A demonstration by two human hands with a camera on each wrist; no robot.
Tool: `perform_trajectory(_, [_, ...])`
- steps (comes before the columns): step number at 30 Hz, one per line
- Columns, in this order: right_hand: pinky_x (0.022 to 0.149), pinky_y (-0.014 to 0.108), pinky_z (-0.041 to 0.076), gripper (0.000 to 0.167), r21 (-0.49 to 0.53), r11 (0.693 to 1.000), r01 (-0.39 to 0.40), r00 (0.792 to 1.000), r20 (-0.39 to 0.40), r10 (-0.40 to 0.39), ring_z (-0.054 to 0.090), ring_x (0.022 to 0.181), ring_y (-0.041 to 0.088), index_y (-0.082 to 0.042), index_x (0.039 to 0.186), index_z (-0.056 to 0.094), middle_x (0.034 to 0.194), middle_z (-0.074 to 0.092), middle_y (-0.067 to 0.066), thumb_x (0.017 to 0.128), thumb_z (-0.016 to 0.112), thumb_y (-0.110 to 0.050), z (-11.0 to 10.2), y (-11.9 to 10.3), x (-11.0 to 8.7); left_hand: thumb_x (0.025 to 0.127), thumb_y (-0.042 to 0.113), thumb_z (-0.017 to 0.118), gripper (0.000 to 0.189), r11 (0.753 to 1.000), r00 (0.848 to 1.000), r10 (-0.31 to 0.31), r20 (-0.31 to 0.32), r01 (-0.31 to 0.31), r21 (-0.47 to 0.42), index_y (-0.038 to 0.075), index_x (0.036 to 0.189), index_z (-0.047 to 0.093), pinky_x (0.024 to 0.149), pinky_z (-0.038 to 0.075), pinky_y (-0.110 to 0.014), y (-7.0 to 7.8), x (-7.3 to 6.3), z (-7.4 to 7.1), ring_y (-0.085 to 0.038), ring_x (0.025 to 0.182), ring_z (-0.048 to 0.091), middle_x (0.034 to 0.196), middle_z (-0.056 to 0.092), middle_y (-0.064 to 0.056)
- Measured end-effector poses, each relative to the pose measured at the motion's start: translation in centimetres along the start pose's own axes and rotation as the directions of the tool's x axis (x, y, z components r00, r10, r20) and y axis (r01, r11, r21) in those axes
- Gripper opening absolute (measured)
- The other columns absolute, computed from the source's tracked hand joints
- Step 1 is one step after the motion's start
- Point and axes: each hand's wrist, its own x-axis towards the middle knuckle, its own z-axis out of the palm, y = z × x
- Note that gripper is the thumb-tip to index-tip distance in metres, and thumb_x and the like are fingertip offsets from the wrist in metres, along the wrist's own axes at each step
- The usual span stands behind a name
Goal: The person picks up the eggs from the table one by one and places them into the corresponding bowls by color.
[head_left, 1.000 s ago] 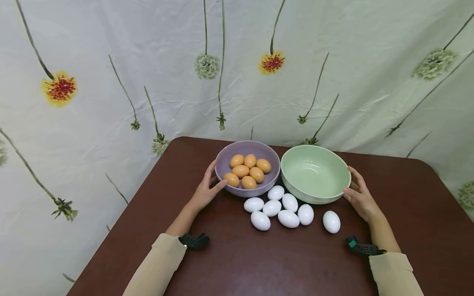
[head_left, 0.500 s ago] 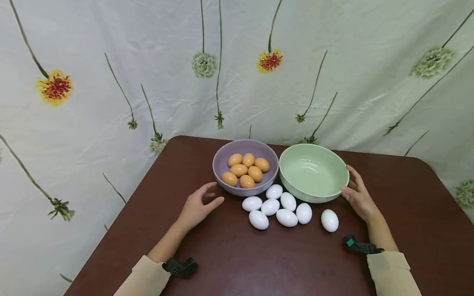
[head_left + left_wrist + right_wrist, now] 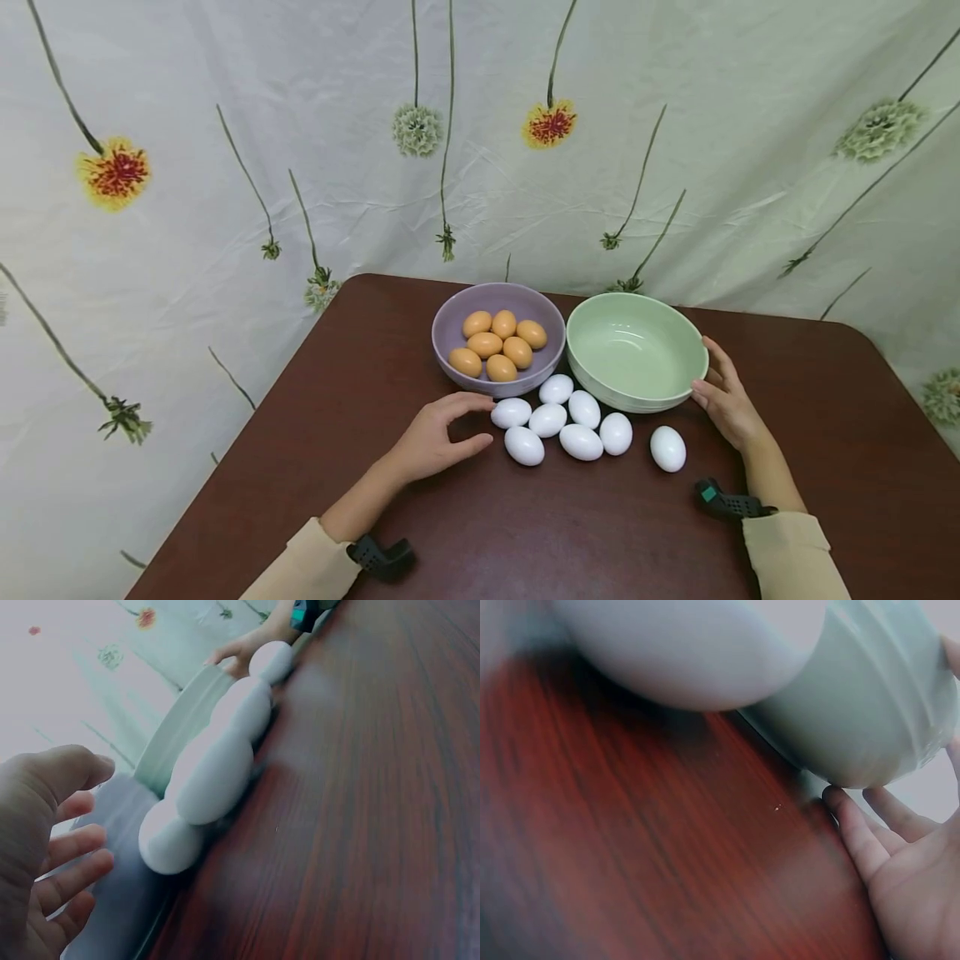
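Note:
My left hand (image 3: 435,442) is held with thumb and fingers apart, its fingertips right at the leftmost white egg (image 3: 512,413). Several more white eggs (image 3: 215,777) lie grouped on the table, with one lone egg (image 3: 667,448) off to their right. Behind them stands a purple bowl (image 3: 447,321) holding several brown eggs (image 3: 484,345). Beside it is a light green bowl (image 3: 630,358) with nothing in it. My right hand (image 3: 731,408) holds the green bowl's right side, thumb and fingers curved along the outer wall. In the right wrist view, its lower fingertips are by the bowl's base.
The dark reddish-brown table (image 3: 570,525) has rounded far corners. A pale cloth printed with flowers (image 3: 480,167) hangs just behind its far edge. Both wrists wear a black strap (image 3: 381,558).
My left hand has let go of the purple bowl, drawn back toward me, then moved right to the white eggs. My right hand stays at the green bowl.

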Motion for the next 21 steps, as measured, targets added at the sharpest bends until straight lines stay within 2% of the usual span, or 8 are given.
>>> perform_trajectory(6, [0.088,0.017,0.046,0.066,0.011,1.000,0.011,1.000,0.002,-0.011,0.048,0.115,0.006,-0.028,0.152,0.021,0.140,0.020,0.008,0.099,0.048,0.000,0.0,0.1,0.0,0.082,0.014,0.079,0.038,0.999,0.995,0.033,0.096,-0.030,-0.031,0.007,0.118,0.068,0.099,0.044,-0.032,0.5,0.8,0.8,-0.017,0.115,0.058,0.119,0.065,-0.001])
perform_trajectory(14, [0.088,0.017,0.046,0.066,0.013,1.000,0.012,1.000,-0.002,-0.012,0.049,0.114,0.006,-0.028,0.152,0.022,0.139,0.021,0.008,0.098,0.048,0.000,0.0,0.1,0.1,0.080,0.011,0.080,0.039,0.993,0.984,0.115,0.132,-0.110,-0.046,0.003,0.117,0.068,0.098,0.045,-0.031,0.9,1.6,1.6,-0.016,0.113,0.059,0.119,0.065,-0.004])
perform_trajectory(21, [0.088,0.018,0.046,0.066,0.021,1.000,0.019,1.000,-0.002,-0.019,0.049,0.113,0.006,-0.027,0.152,0.022,0.137,0.023,0.006,0.098,0.049,0.000,0.1,0.1,0.0,0.082,0.014,0.078,0.038,0.996,0.971,0.088,0.220,-0.079,-0.049,0.010,0.118,0.068,0.099,0.043,-0.029,0.9,1.9,2.2,-0.012,0.115,0.057,0.119,0.065,0.001])
